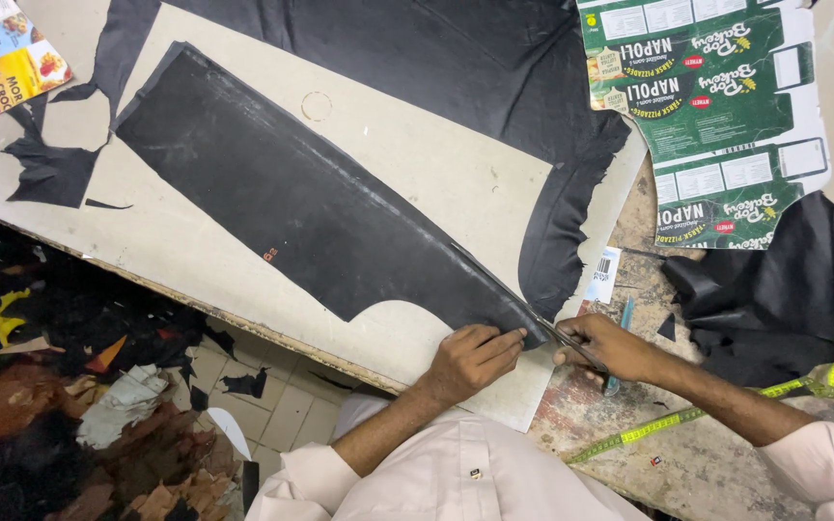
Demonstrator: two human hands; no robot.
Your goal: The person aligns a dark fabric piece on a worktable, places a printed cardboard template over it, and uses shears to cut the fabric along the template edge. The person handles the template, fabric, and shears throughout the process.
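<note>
The left hand (470, 355) lies palm down with the forearm running up from the lower middle of the view, its fingers stretched almost flat and pointing right, pressing the narrow tip of a long black fabric piece (311, 203) onto a pale cardboard pattern (417, 154). Just beside those fingertips, the right hand (610, 347) comes in from the lower right, wrist bent, fingers curled shut round a slim metal tool (571, 349) whose point meets the fabric's tip; whether it is scissors or a knife cannot be told. From the left hand the black piece widens away up and to the left across the pattern. Beyond it, further up, lies a larger black cloth (456, 58). Up and right of the right hand sits flattened green printed cardboard (716, 106); a yellow tape measure (678, 420) trails beneath that forearm across the worn table (707, 463). Down-left of the left hand, scraps (60, 405) cover the floor.
</note>
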